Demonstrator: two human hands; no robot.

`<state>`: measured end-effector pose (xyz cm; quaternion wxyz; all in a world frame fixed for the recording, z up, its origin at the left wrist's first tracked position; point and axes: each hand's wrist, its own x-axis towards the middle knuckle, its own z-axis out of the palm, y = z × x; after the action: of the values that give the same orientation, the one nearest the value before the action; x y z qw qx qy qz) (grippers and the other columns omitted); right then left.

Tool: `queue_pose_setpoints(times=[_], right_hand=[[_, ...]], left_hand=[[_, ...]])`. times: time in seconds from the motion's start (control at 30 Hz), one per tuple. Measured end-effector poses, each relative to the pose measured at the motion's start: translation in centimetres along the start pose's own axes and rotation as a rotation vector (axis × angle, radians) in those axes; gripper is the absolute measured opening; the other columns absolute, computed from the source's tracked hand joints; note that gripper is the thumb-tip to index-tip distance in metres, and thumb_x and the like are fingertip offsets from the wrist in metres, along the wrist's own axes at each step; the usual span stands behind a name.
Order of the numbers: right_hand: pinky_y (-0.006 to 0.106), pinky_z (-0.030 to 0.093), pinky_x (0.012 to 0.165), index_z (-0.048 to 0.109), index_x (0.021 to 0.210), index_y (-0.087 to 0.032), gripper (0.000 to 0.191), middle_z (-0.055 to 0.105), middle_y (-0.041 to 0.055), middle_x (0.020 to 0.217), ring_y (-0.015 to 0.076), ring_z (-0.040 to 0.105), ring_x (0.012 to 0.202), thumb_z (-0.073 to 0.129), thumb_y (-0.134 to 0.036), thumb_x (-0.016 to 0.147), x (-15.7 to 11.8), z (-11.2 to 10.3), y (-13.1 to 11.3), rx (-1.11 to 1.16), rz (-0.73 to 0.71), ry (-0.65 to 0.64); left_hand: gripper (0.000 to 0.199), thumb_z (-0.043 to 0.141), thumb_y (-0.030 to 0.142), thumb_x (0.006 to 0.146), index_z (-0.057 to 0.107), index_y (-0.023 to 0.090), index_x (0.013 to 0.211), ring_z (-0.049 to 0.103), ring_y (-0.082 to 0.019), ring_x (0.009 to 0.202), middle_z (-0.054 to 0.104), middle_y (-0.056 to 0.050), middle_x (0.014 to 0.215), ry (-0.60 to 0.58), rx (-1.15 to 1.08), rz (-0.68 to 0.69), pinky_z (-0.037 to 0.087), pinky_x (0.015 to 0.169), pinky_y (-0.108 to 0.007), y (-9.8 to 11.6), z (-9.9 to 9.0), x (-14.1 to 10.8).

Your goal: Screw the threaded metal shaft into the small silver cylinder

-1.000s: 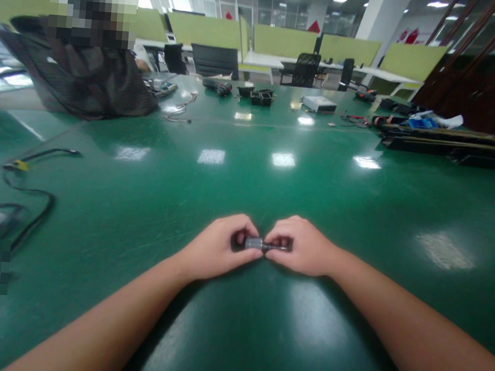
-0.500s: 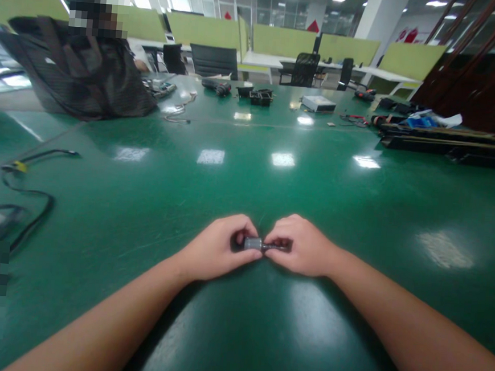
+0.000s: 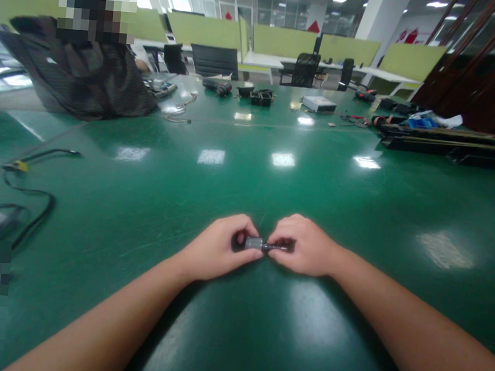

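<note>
Our left hand [image 3: 214, 248] and right hand [image 3: 305, 247] meet low on the glossy green table [image 3: 272, 193], a small grey metal cylinder [image 3: 255, 244] between them. Black cables [image 3: 33, 191] lie far left; long black flat bars [image 3: 448, 145] far right; a mesh-backed black chair [image 3: 76, 72] behind, left.

The green surface [image 3: 248, 174] is glossy and finely scratched; the small cylinder [image 3: 254, 244] looks like dull grey metal.
</note>
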<state>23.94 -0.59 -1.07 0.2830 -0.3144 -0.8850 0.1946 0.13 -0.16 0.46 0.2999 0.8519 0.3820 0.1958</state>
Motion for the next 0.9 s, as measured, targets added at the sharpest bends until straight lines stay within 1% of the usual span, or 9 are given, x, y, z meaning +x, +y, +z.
queue_pose_setpoints(times=[0.27, 0.63, 0.9], right_hand=[[0.029, 0.045, 0.074, 0.073, 0.083, -0.018, 0.009, 0.072, 0.0015, 0.076, 0.0160, 0.064, 0.072, 0.070, -0.015, 0.075, -0.1, -0.2, 0.0, 0.014, 0.005, -0.008], [0.028, 0.044, 0.071, 0.069, 0.076, -0.018, 0.004, 0.068, 0.0005, 0.072, 0.0155, 0.061, 0.070, 0.069, -0.018, 0.073, -0.4, -0.9, 0.4, -0.005, 0.056, -0.052], [0.027, 0.044, 0.071, 0.068, 0.075, -0.018, 0.004, 0.067, -0.0009, 0.070, 0.0142, 0.060, 0.067, 0.070, -0.017, 0.071, -0.5, -1.2, 0.9, 0.017, 0.058, -0.075]], left_hand=[[0.022, 0.072, 0.037, 0.085, 0.066, 0.018, 0.093, 0.060, -0.016, 0.074, 0.063, 0.000, 0.082, 0.003, -0.006, -0.002, 0.046, 0.067, -0.027, 0.0, -0.1, 0.0], [0.021, 0.072, 0.036, 0.085, 0.066, 0.018, 0.093, 0.059, -0.015, 0.074, 0.063, 0.000, 0.082, 0.002, -0.005, -0.010, 0.045, 0.066, -0.027, -0.2, 0.0, 0.0], [0.021, 0.072, 0.036, 0.085, 0.066, 0.018, 0.092, 0.059, -0.016, 0.073, 0.063, 0.000, 0.081, 0.004, -0.007, -0.005, 0.044, 0.066, -0.027, -0.1, 0.0, 0.1]])
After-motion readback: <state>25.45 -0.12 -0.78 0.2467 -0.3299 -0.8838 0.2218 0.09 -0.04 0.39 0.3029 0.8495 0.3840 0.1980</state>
